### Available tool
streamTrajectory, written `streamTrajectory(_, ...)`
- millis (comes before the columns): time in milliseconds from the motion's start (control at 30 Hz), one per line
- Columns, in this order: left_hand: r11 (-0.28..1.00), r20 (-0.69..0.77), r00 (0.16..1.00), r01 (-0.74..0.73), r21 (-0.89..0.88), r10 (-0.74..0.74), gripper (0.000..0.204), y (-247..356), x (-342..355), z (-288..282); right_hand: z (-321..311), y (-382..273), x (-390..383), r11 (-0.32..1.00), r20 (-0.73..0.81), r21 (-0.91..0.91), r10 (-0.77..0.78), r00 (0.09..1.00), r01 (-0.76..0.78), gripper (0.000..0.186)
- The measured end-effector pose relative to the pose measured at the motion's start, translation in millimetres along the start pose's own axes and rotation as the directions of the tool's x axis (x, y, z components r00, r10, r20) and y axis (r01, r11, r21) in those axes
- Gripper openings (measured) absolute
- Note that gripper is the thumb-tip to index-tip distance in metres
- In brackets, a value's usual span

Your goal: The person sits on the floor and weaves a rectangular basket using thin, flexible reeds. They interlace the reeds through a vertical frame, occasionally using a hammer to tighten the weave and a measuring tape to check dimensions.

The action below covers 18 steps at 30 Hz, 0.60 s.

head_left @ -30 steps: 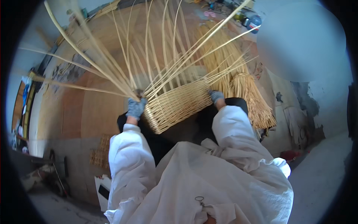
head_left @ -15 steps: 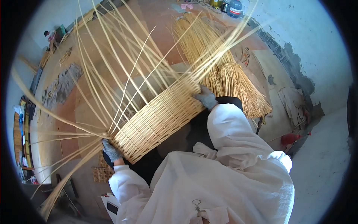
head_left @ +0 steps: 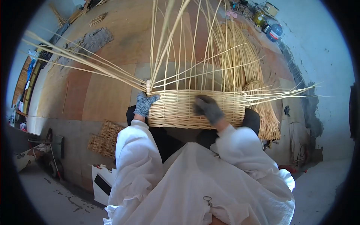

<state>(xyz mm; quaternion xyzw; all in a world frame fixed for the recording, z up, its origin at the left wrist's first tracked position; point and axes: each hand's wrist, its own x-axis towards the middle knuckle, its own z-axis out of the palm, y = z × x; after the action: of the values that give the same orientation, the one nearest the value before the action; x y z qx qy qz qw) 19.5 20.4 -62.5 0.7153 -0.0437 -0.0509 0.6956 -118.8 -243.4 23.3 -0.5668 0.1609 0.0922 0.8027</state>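
Note:
A half-woven wicker basket [head_left: 180, 112] lies level across my dark-covered lap, its woven side facing me. Long pale rods [head_left: 176, 48] stick up and outward from its far edge and both ends. My left hand [head_left: 146, 105], in a grey knit glove, grips the basket's left corner, with the thumb on the woven side. In front of the weave, right of the middle, is my right hand [head_left: 210, 109], also in a grey glove. Motion smears its fingers, and whether they touch the weave I cannot tell.
A big bundle of straw-coloured rods [head_left: 243, 60] lies on the floor at the far right. Small woven panels [head_left: 107, 138] sit to the left, near a white board [head_left: 102, 183]. Further off are a grey cloth [head_left: 92, 40] and a blue water jug [head_left: 275, 33]. A wall [head_left: 322, 56] bounds the right side.
The basket has turned from a slant to level, its left end rising. My right hand has left the basket's right end and moved to the front of its weave. My left hand stays at the left corner.

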Motion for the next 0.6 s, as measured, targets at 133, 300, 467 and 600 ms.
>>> streamTrajectory(133,0.988,0.104,0.988,0.122,-0.092,-0.112,0.067,-5,4,10,9,16,142,0.869,-0.213,0.314,-0.327,0.921,0.382,0.026)
streamTrajectory(300,0.974,0.06,0.998,0.005,-0.227,0.009,0.075,-6,-4,18,53,-32,227,0.533,-0.065,-0.736,-0.669,0.741,0.418,0.024)
streamTrajectory(467,0.968,0.032,0.999,0.018,-0.249,-0.01,0.08,-5,-2,16,75,-15,253,-0.148,0.284,-0.952,-0.752,0.595,0.268,0.029)
streamTrajectory(600,0.992,-0.226,0.973,0.011,-0.122,-0.039,0.06,-7,-6,28,81,20,169,0.352,0.551,-0.667,-0.36,0.753,0.657,0.031)
